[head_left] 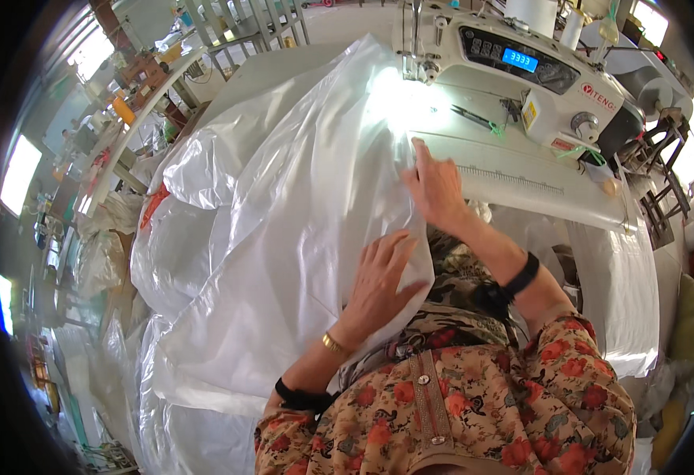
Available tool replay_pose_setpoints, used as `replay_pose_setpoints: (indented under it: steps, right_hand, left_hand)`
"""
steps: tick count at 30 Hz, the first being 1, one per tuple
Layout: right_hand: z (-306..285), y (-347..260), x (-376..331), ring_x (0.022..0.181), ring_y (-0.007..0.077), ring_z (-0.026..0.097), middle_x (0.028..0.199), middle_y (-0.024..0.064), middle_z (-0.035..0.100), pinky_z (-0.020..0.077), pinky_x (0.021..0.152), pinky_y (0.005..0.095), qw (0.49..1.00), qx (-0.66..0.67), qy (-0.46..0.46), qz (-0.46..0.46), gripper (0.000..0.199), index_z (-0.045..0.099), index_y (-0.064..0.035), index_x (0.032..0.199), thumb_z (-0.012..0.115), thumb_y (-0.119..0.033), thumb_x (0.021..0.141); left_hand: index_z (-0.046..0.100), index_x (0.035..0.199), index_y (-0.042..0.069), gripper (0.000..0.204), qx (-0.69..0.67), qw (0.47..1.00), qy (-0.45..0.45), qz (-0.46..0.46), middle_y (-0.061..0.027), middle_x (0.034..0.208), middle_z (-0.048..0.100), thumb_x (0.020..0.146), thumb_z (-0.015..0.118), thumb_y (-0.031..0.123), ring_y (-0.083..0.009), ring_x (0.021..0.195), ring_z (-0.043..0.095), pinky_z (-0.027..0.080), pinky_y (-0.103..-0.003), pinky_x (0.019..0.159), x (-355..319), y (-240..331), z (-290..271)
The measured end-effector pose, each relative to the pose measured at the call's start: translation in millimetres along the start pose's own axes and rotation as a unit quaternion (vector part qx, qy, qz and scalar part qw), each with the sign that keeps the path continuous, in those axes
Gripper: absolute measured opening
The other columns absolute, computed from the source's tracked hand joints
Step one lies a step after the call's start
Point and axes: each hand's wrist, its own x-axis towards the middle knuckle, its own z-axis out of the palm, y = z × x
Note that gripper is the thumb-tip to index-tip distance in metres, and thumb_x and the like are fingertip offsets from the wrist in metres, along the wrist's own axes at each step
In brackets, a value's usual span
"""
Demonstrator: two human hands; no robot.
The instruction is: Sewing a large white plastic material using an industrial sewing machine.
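Observation:
A large sheet of shiny, translucent white plastic [307,198] drapes over the table's left side and down toward my lap. Its right edge runs up to the lit needle area of a white sewing machine [482,67]. My left hand [380,283] rests on the sheet near my lap, fingers spread and thumb out. Farther up, my right hand [437,188] is at the sheet's right edge, just below the needle area. Its index finger stretches toward the needle; the other fingers are partly bent and partly hidden. The glare hides the needle and the sheet's edge under it.
Dark snips [474,119] with green thread lie on the machine bed. A ruler scale [513,179] runs along the bed's front. White thread cones stand behind the machine. At the far left is a cluttered bench [129,111]; a metal rack [244,28] stands at the back.

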Motion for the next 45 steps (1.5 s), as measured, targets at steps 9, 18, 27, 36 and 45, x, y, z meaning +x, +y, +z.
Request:
replay_pose_setpoints:
  steps: [9, 18, 27, 36, 45]
  right_hand:
    - [39, 5, -134, 0.087, 0.0081, 0.060, 0.099, 0.0035, 0.065, 0.0493, 0.078, 0.0285, 0.713, 0.655, -0.143, 0.208, 0.037, 0.051, -0.0008, 0.120, 0.061, -0.021, 0.091]
    - [-34, 17, -145, 0.080, 0.0074, 0.060, 0.083, 0.0015, 0.067, 0.0497, 0.074, 0.0256, 0.811, 0.544, -0.185, 0.111, 0.024, 0.065, 0.0020, 0.103, 0.058, -0.017, 0.091]
    - [-61, 31, -103, 0.075, 0.0324, 0.060, 0.088, 0.0107, 0.062, 0.0481, 0.066, 0.0420, 0.994, 0.011, 0.103, -0.040, 0.018, 0.060, -0.0053, 0.095, 0.066, -0.016, 0.082]
    - [105, 11, -146, 0.084, 0.0306, 0.063, 0.083, 0.0105, 0.065, 0.0497, 0.077, 0.0443, 0.805, 0.018, -0.477, -0.353, 0.027, 0.067, -0.0113, 0.095, 0.059, -0.035, 0.085]
    - [1, -78, -76, 0.083, 0.0153, 0.064, 0.082, 0.0061, 0.066, 0.0503, 0.077, 0.0294, 0.838, 0.540, -0.080, -0.011, 0.013, 0.063, -0.0007, 0.099, 0.059, -0.008, 0.090]
  left_hand:
    - [0.045, 0.129, 0.002, 0.051, -0.222, 0.953, -0.009, -0.207, -0.0151, 0.118, 0.053, 0.082, 0.066, 0.007, -0.0272, 0.090, 0.060, 0.049, -0.036, 0.075, -75, 5, 3]
    - [0.055, 0.102, 0.006, 0.023, 0.142, 0.970, 0.064, -0.185, -0.0136, 0.101, 0.053, 0.079, 0.059, 0.009, -0.0334, 0.092, 0.055, 0.046, -0.042, 0.071, -96, -35, 21]
    - [0.056, 0.078, 0.005, 0.013, -0.300, 0.872, 0.172, -0.346, 0.0070, 0.070, 0.048, 0.090, 0.060, 0.007, -0.0015, 0.067, 0.041, 0.036, -0.020, 0.059, -99, -37, -37]
    - [0.061, 0.104, 0.002, 0.017, -0.396, 0.768, 0.343, -0.369, -0.0040, 0.094, 0.066, 0.094, 0.058, 0.016, -0.0101, 0.082, 0.063, 0.052, -0.023, 0.072, -21, -1, -137]
    - [0.059, 0.107, -0.002, 0.020, -0.484, 0.720, 0.331, -0.371, -0.0102, 0.100, 0.067, 0.092, 0.060, 0.011, -0.0159, 0.088, 0.066, 0.056, -0.028, 0.077, -23, 2, -143]
